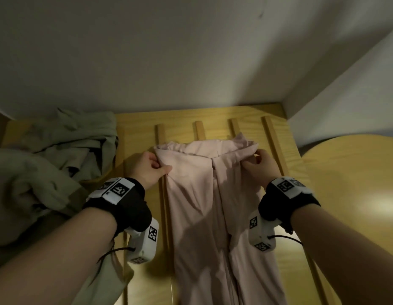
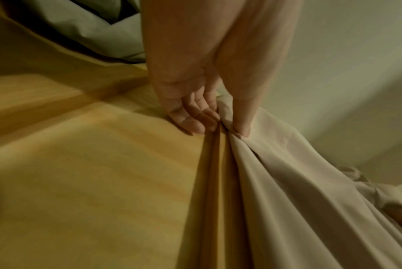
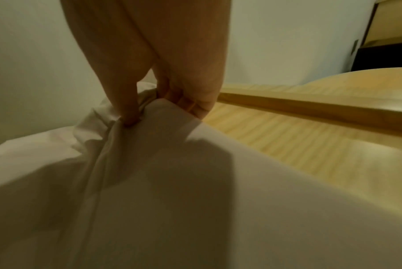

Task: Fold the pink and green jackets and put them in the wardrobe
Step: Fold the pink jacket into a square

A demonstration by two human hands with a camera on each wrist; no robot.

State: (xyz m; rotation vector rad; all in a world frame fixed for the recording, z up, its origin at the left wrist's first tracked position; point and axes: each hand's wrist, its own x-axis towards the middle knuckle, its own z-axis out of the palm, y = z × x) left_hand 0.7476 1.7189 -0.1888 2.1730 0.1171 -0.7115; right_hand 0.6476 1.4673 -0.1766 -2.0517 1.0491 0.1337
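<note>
From the head view, the pale pink fabric jacket [image 1: 204,194] lies lengthwise down the middle of the yellow wooden slatted bench [image 1: 288,164], its top end near the far edge. The left hand [image 1: 147,167] pinches the jacket's upper left corner between thumb and curled fingers; the right hand [image 1: 262,165] pinches the upper right corner the same way. The crumpled sage-green fabric jacket [image 1: 65,137] sits heaped at the far left corner, spilling toward the near left edge. To do this step well, I judge both corners should be drawn evenly taut, so the panels lie flat and the front seam runs straight before any fold is made.

The left wrist view shows the fingers [image 2: 190,120] gathering pink cloth into tight pleats right against the wood, with green cloth behind.

The right wrist view shows the thumb [image 3: 128,109] pressed into a bunched fold, and a raised wooden slat [image 3: 310,109] running alongside.

The bench has several parallel slats and sits in a corner of plain white walls [image 1: 191,51]; a rounded yellow wooden panel [image 1: 356,194] stands at the right, and the light is dim
</note>
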